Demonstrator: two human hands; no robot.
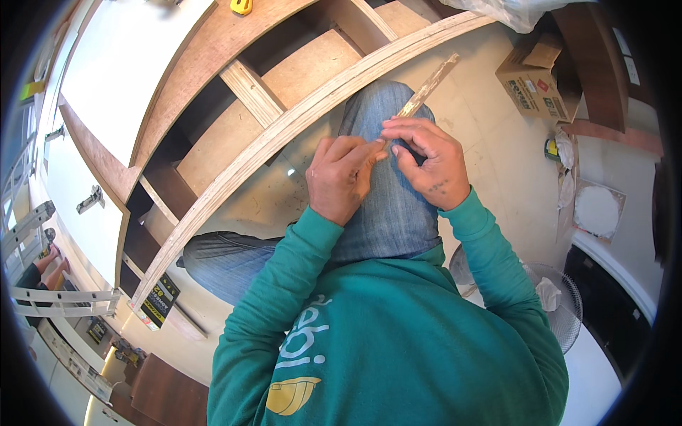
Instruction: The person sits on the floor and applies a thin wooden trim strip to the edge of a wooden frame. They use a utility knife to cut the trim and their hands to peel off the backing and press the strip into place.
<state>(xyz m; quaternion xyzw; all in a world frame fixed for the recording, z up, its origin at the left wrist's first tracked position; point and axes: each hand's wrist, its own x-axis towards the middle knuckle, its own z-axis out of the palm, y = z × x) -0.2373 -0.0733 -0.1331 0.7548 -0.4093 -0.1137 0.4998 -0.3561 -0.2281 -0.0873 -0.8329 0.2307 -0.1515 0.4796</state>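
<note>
A narrow, rough-edged wooden strip (432,83) slants over my bent knee, its far end pointing up and right. Its near end runs under the fingers of my right hand (435,162) toward the closed fingertips of my left hand (339,176), which seem to pinch it; the exact grip is hidden. My right fingers reach across the strip, with the thumb held apart below them. Both hands meet above my jeans-clad thigh (391,206). Beyond them curves the plywood edge of a wooden cabinet frame (312,106) with cross pieces and open compartments.
White panels (131,64) with metal hinges lie left of the frame, and a yellow tool (241,6) rests on its top. A cardboard box (533,82) stands at the far right. Near my right elbow is a round mesh fan guard (565,305). A ladder (67,302) stands at left.
</note>
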